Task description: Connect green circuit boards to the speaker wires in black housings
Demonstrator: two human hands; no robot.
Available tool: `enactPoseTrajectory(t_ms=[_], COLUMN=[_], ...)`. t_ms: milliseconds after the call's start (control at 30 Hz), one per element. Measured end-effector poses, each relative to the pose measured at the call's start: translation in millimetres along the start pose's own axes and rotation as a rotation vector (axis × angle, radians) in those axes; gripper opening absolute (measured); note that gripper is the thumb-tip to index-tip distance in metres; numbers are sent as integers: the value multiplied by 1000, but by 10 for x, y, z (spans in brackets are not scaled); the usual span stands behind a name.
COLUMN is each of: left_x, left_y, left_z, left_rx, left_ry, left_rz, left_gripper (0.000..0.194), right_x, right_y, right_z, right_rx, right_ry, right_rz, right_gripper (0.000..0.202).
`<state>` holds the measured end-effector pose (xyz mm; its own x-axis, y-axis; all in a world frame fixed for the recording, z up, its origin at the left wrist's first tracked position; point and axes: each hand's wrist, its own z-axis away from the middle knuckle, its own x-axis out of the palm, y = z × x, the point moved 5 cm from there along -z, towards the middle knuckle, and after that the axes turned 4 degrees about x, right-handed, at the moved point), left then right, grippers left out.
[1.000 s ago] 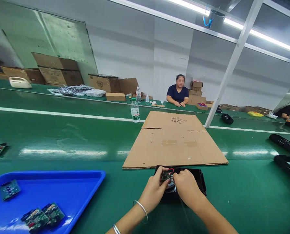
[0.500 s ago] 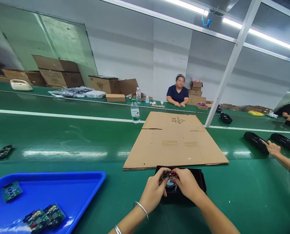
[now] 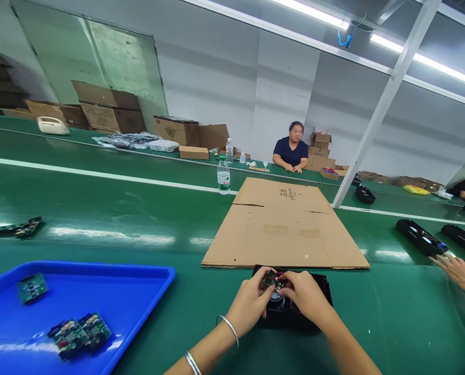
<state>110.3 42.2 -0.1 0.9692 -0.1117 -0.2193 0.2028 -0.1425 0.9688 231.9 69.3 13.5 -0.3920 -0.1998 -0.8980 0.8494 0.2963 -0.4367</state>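
Observation:
My left hand (image 3: 249,297) pinches a small green circuit board (image 3: 270,278) by its edge, above a black speaker housing (image 3: 323,291). Close against it, my right hand (image 3: 303,296) has its thumb and fingertips closed on a thin red wire (image 3: 281,276) at the board's side. Where wire and board meet is partly hidden by my fingers. Below the hands a round speaker (image 3: 276,298) shows inside the housing, which lies flat on the green work surface.
A blue tray (image 3: 119,271) with several circuit boards (image 3: 70,338) stands at left. Beyond the housing lies flat cardboard (image 3: 291,245), a water bottle (image 3: 223,177) beside it. At right a co-worker's hand (image 3: 457,271) is near black housings (image 3: 418,235). Another person (image 3: 291,152) sits opposite.
The view has swung slightly left. My hands stay over the housing; the board is tilted so more of its face shows. The co-worker's hand at right has drawn back toward the near side.

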Motion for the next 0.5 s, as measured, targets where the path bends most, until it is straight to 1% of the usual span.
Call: enactPoseTrajectory(t_ms=[67, 133, 200, 233, 267, 300, 400, 500], left_x=[9, -5, -22, -30, -39, -48, -87, -159], left_y=[-31, -32, -23, -14, -8, -4, 4, 61], left_z=[-3, -9, -19, -24, -28, -33, -41, -40], left_rx=[-31, -37, -43, -41, -41, -46, -72, -68], left_ry=[0, 24, 34, 34, 33, 29, 13, -3], left_rz=[20, 27, 36, 42, 44, 44, 27, 10], left_gripper=[26, 30, 32, 32, 32, 32, 38, 43], right_x=[-119, -204, -179, -130, -74, -20, 85, 57], right_y=[70, 138, 202, 236, 270, 293, 310, 382], right_z=[43, 84, 105, 103, 90, 70, 20, 95], right_rx=[-14, -79, -150, -164, -154, -140, -117, -97], right_ry=[-12, -37, -132, -192, -235, -253, -230, -231], right_rz=[10, 61, 135, 172, 209, 240, 280, 262], right_gripper=[32, 63, 96, 107, 113, 115, 111, 104])
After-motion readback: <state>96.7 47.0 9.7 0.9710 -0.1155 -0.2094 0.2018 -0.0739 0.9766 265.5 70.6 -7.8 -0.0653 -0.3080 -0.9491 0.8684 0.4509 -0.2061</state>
